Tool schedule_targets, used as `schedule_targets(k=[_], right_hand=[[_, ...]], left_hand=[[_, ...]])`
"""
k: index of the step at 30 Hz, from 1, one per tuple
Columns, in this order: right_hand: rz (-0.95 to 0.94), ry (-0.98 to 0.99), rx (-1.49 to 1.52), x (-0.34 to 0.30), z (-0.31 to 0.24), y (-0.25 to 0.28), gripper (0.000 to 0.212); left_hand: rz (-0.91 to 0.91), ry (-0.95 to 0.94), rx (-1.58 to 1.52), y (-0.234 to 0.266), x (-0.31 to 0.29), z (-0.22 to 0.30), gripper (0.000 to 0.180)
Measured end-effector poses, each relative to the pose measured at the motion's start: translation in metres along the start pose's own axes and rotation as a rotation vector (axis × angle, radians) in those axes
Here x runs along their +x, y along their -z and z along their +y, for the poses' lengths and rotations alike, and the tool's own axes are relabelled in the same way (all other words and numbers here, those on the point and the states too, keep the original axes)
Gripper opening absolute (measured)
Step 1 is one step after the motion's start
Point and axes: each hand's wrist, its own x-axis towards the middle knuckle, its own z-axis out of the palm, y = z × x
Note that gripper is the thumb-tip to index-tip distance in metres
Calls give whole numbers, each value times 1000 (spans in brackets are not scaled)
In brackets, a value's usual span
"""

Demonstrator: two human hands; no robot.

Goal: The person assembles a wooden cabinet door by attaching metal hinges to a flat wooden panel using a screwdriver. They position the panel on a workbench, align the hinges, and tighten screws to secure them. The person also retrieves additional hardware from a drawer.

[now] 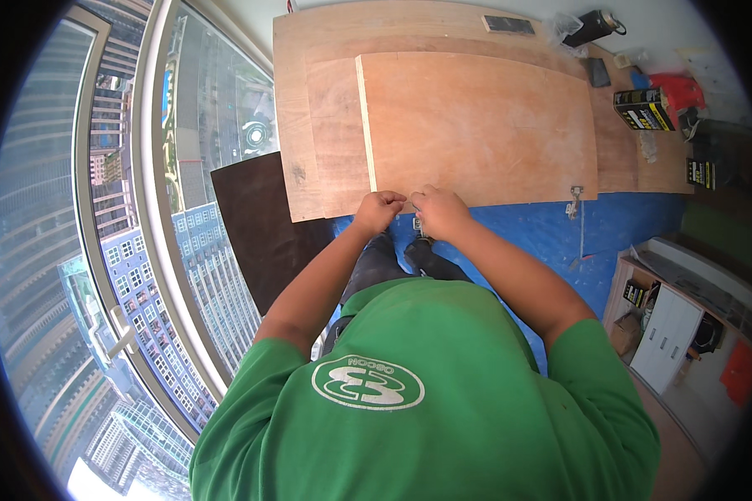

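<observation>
A large light-brown wooden panel [485,125] lies flat on wider plywood sheets [330,125] in front of me. At the panel's near edge, toward its left corner, my left hand [378,211] and my right hand [443,211] come close together. Fingers of both are pinched, and whatever sits between them is too small to make out. Just under my right fingers a metal cabinet hinge [419,224] shows, partly covered by the hand. A second metal hinge [573,203] sits at the same edge, farther right.
Blue sheeting [635,221] covers the floor. A dark brown board [259,225] leans at left beside the window [146,192]. Back right hold a black bottle [593,27], a dark box [643,110] and a red bag [681,90]. A cabinet [664,338] stands right.
</observation>
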Motion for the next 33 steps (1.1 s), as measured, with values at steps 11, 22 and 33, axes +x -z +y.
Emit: schedule_targets(k=[11, 22, 33], right_hand=[[-169, -359, 430, 22, 10, -5, 30], [-485, -1101, 1133, 52, 24, -21, 24], [-506, -436, -107, 82, -3, -10, 21]], left_hand=[[63, -218, 372, -22, 15, 7, 23], [305, -88, -20, -3, -21, -21, 24], [215, 49, -237, -32, -40, -31, 24]])
